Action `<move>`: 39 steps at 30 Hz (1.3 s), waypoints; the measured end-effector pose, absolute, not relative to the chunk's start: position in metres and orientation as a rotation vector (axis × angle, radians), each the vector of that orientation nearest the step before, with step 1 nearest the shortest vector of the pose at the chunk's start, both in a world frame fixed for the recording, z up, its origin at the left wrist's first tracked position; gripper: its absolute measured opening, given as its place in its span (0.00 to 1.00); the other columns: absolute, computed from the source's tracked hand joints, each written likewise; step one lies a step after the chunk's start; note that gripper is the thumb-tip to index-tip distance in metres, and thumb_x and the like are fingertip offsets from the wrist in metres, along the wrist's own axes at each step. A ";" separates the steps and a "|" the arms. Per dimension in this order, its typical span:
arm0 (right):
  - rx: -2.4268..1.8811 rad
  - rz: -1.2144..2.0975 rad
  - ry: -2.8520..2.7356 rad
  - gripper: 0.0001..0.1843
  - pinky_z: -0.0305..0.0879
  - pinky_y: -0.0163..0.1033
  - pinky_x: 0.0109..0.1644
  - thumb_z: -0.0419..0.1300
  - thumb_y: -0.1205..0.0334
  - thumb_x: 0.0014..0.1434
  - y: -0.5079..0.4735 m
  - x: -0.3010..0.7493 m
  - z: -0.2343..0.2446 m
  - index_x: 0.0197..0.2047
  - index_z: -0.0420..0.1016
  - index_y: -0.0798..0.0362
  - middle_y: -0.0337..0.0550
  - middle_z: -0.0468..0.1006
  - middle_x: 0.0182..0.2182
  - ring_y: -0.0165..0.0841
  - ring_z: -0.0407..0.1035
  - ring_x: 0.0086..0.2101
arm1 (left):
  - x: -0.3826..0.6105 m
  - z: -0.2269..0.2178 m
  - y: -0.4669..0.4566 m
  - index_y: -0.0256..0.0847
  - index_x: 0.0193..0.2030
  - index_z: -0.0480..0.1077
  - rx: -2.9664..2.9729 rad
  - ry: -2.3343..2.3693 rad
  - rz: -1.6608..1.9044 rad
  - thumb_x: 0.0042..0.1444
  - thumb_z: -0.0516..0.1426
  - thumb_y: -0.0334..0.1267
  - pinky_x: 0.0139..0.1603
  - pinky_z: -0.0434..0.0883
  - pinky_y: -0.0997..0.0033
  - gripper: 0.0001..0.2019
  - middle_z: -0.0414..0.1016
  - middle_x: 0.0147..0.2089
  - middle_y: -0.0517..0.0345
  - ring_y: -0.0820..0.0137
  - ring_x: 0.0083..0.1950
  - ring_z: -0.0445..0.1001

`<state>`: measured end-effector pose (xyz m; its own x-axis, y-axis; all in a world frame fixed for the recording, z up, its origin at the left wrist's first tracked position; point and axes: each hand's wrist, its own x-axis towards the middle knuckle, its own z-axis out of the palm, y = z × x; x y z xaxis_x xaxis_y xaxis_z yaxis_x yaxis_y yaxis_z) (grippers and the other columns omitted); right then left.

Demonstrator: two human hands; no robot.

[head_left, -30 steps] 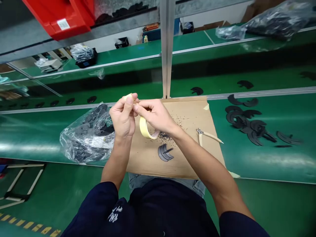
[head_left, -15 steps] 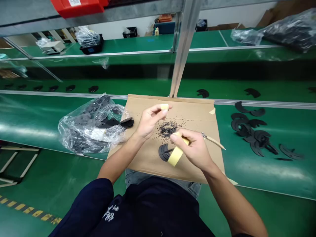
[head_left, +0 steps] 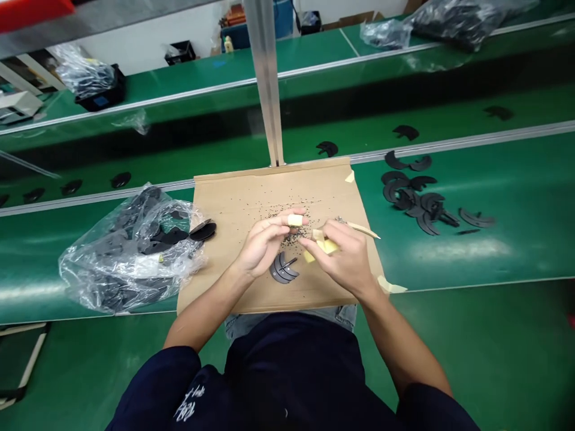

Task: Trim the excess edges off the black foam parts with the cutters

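My left hand (head_left: pixel 258 245) is over the cardboard with its fingers stretched out. A short piece of yellow masking tape (head_left: pixel 295 220) sits around a finger near the tip. My right hand (head_left: pixel 345 257) grips a roll of yellow masking tape (head_left: pixel 329 246), partly hidden by the fingers. Small black bits (head_left: pixel 291 239) lie scattered on the cardboard sheet (head_left: pixel 238 191) below and between the hands. A few dark curved plates (head_left: pixel 283 269) lie nested near my left wrist, a thin black rod-like part on them. Just beyond my right hand is a slim wooden-handled tool (head_left: pixel 363 230).
A clear plastic bag of black parts (head_left: pixel 135 257) lies left of the cardboard. Loose black curved pieces (head_left: pixel 417 203) are heaped on the green bench at right. A metal post (head_left: pixel 265 84) rises behind the cardboard, and more black parts (head_left: pixel 121 179) line the belt beyond.
The view has shifted right. My right hand has turned the tape roll and come closer to my left hand. The left fingers have straightened, the thumb moving back from the tape piece.
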<state>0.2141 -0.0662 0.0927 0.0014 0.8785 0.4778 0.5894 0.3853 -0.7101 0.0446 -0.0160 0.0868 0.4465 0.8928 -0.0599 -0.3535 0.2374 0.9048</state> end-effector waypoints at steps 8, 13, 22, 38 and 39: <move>-1.403 0.192 -1.641 0.24 0.51 0.40 0.34 0.64 0.50 0.64 -0.066 0.243 0.087 0.22 0.61 0.50 0.36 0.63 0.21 0.30 0.55 0.25 | 0.040 0.084 -0.033 0.42 0.30 0.82 1.013 0.665 0.814 0.65 0.58 0.53 0.60 0.73 0.60 0.21 0.82 0.52 0.48 0.59 0.58 0.76; -1.529 0.488 -1.348 0.23 0.50 0.38 0.31 0.62 0.52 0.64 -0.106 0.293 0.069 0.22 0.60 0.50 0.35 0.61 0.21 0.28 0.54 0.24 | 0.055 0.065 -0.005 0.42 0.42 0.82 1.681 0.700 0.748 0.62 0.63 0.46 0.55 0.72 0.63 0.11 0.80 0.47 0.49 0.63 0.49 0.77; -1.599 0.266 -1.468 0.16 0.54 0.39 0.34 0.55 0.57 0.69 -0.142 0.307 0.024 0.28 0.65 0.50 0.37 0.64 0.25 0.31 0.58 0.26 | 0.189 0.016 0.043 0.39 0.46 0.75 2.563 0.411 0.306 0.60 0.57 0.30 0.55 0.69 0.57 0.09 0.77 0.48 0.46 0.57 0.50 0.72; -1.606 -0.288 -1.650 0.29 0.65 0.46 0.42 0.60 0.48 0.66 -0.118 0.299 -0.010 0.63 0.59 0.54 0.49 0.76 0.40 0.42 0.69 0.38 | 0.055 0.048 0.012 0.40 0.49 0.64 1.727 0.768 0.706 0.64 0.60 0.38 0.39 0.71 0.76 0.11 0.70 0.39 0.59 0.75 0.38 0.71; -1.581 -0.314 -1.640 0.25 0.65 0.46 0.42 0.60 0.48 0.65 -0.115 0.299 -0.015 0.58 0.61 0.53 0.49 0.76 0.40 0.42 0.69 0.39 | 0.046 0.047 0.011 0.40 0.51 0.64 1.693 0.778 0.735 0.64 0.60 0.39 0.39 0.71 0.77 0.12 0.70 0.40 0.59 0.75 0.38 0.71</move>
<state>0.2990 -0.1151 -0.0145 0.1216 0.7150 0.6885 0.9188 0.1813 -0.3505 0.0460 0.0107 0.0473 0.5950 0.7989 0.0876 0.1324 -0.2049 0.9698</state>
